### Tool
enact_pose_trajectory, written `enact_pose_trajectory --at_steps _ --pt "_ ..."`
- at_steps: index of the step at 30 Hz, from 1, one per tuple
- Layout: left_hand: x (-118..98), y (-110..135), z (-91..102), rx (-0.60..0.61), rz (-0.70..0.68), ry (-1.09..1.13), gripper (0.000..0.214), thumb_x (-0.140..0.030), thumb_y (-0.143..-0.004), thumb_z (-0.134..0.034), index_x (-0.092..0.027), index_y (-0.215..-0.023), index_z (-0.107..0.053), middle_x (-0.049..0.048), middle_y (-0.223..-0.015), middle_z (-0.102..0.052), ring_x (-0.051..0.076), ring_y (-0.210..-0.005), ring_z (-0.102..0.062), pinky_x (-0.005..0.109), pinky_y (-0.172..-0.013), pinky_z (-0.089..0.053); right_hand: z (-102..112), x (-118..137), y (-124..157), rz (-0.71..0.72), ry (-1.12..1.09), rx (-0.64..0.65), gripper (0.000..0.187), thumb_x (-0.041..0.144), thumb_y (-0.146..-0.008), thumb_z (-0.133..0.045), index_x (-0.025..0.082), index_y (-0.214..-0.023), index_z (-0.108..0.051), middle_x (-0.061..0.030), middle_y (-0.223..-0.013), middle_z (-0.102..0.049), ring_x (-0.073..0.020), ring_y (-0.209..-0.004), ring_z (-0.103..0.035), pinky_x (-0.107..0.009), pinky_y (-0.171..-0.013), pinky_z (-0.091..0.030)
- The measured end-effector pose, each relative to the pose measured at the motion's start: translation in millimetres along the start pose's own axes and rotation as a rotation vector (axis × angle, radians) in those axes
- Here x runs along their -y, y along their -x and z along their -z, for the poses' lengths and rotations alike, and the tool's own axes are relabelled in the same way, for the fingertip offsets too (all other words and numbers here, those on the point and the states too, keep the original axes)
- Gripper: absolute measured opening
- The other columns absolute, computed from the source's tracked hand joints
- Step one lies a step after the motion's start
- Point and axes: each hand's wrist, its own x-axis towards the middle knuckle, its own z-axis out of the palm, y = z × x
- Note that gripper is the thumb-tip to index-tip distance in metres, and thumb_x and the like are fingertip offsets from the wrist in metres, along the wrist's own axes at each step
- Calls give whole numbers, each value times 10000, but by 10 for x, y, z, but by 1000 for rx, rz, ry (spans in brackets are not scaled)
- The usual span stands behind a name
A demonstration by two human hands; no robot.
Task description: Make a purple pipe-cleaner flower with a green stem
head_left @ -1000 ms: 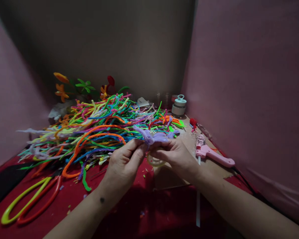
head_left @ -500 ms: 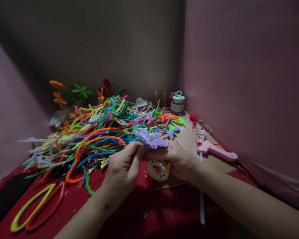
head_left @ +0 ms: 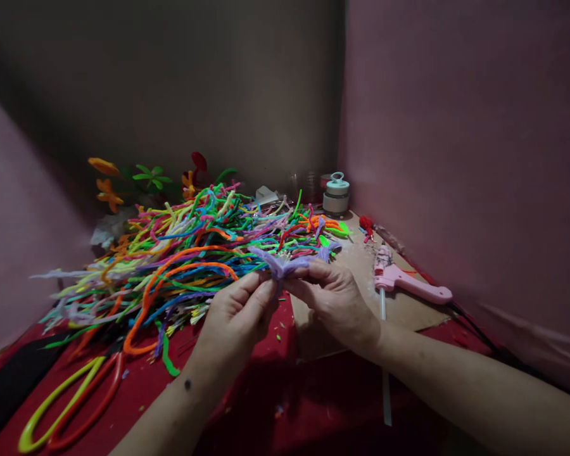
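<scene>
A purple pipe-cleaner flower (head_left: pixel 276 268) with pale stamens is held up in the middle, its petals spread upward. My left hand (head_left: pixel 240 316) pinches it near the base from the left. From the right, my right hand (head_left: pixel 344 307) has thumb and fingers closed on a petal close to the base. Just behind it, another purple flower (head_left: pixel 332 248) lies partly hidden by the fingers. A large heap of coloured pipe cleaners (head_left: pixel 185 247) spreads behind and to the left of my hands.
Scissors (head_left: pixel 83 405) with yellow and red handles lie at front left. A pink glue gun (head_left: pixel 413 285) with a glue stick (head_left: pixel 386 392) rests on cardboard (head_left: pixel 318 332) at right. A lidded jar (head_left: pixel 336 193) stands at the back. Finished flowers (head_left: pixel 107 190) rise at back left.
The flower has tilted from showing its open face to a side view. A yellow-rimmed tape roll under my right hand is out of sight. My right fingers have shifted onto a petal.
</scene>
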Motion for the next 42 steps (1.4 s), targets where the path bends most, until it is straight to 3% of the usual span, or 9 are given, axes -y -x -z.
enact_pose_trajectory --at_steps 3,8,14,19,24,28,31,37,42 --pt "13 -19 -10 93 103 238 246 -342 -802 -533 -180 -654 -422 -86 -489 -299 30 -384 -167 157 -347 -137 -7 -7 2 -37 1 -46 98 251 -727 -640 227 -774 -723 -3 -747 -635 -137 -756 -553 -307 -761 -439" --pt "85 -45 -21 165 126 421 227 -335 -799 -555 -178 -678 -443 -88 -492 -329 14 -354 -142 142 -327 -139 -16 -18 -11 -138 -149 0 107 236 -708 -654 208 -793 -713 8 -736 -621 -120 -706 -516 -263 -664 -417" --pt "158 -94 41 274 236 520 251 -381 -773 -582 -154 -687 -519 -85 -466 -341 4 -335 -154 116 -301 -177 68 -131 -44 -326 -358 169 165 225 -691 -671 140 -573 -592 51 -518 -441 -50 -475 -310 -212 -459 -218" --pt "150 -117 109 356 340 467 244 -366 -804 -544 -147 -697 -539 -71 -473 -371 12 -343 -176 115 -285 -222 48 -122 -57 -396 -449 130 218 247 -567 -752 143 -579 -561 59 -526 -416 -51 -471 -297 -220 -468 -213" --pt "94 -72 43 241 225 260 228 -377 -811 -506 -170 -715 -506 -43 -528 -467 52 -346 -303 176 -293 -321 -16 -78 -58 -368 -447 54 271 307 -564 -754 163 -541 -526 57 -524 -416 -63 -479 -300 -229 -478 -238" --pt "115 -42 -17 -10 -89 -172 188 -352 -837 -468 -179 -786 -523 -19 -630 -543 105 -531 -500 218 -505 -422 -17 -95 -64 -295 -412 25 285 332 -597 -734 176 -505 -515 62 -488 -389 -71 -476 -300 -234 -488 -261" --pt "155 -39 -27 -109 -252 -441 170 -326 -836 -477 -181 -780 -546 -13 -686 -562 117 -643 -508 224 -618 -401 -19 -97 -65 -266 -391 21 234 336 -602 -735 180 -550 -568 49 -528 -463 -84 -517 -379 -241 -531 -316" --pt "49 -64 29 -108 -218 -286 209 -242 -821 -490 -169 -626 -515 -35 -563 -485 96 -561 -433 202 -549 -352 -85 28 -145 -230 -289 58 188 357 -605 -729 187 -661 -670 30 -591 -563 -97 -578 -475 -251 -584 -391" --pt "-58 -81 166 -198 -244 -163 268 -272 -823 -501 -176 -579 -445 -55 -491 -410 75 -465 -351 196 -456 -298 -200 173 -364 -228 -110 189 155 319 -638 -689 165 -636 -668 48 -496 -511 -58 -434 -405 -206 -442 -329"
